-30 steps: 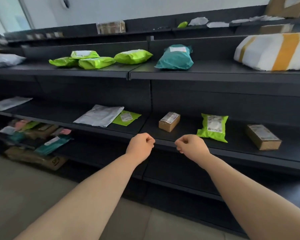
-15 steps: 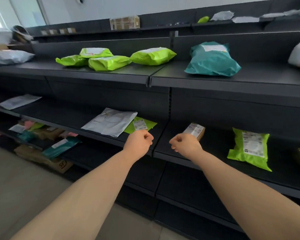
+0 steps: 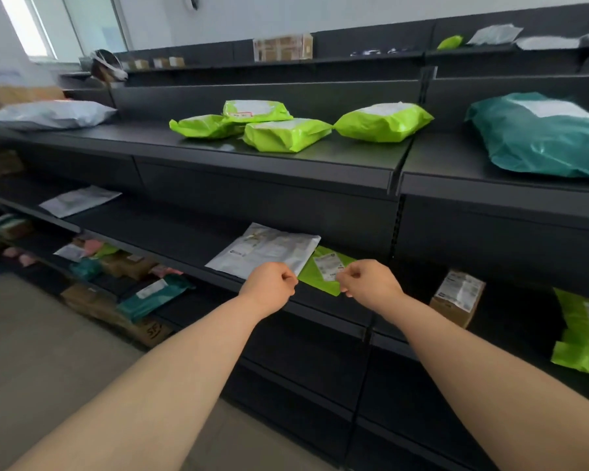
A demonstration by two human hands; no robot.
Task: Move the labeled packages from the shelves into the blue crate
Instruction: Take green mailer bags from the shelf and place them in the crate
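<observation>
a: left hand (image 3: 269, 285) and right hand (image 3: 371, 283) hover side by side, both curled into fists, holding nothing.
b: and the packages?
a: the white mailer (image 3: 262, 249) lies just beyond the left hand. the green mailer (image 3: 323, 270) sits between the two hands, its edge seemingly tucked under the white one. the blue crate is out of view.
b: risk?
a: likely, tugging the green one drags the white mailer off the shelf (image 3: 170, 232), or the slick plastic slips from a pinch.

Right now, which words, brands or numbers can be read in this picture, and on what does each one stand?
"SF": on the brown carton at the lowest level.
Too blurred to read: the labels on the white mailer, the flat green mailer, the small box and the teal bag.
</observation>
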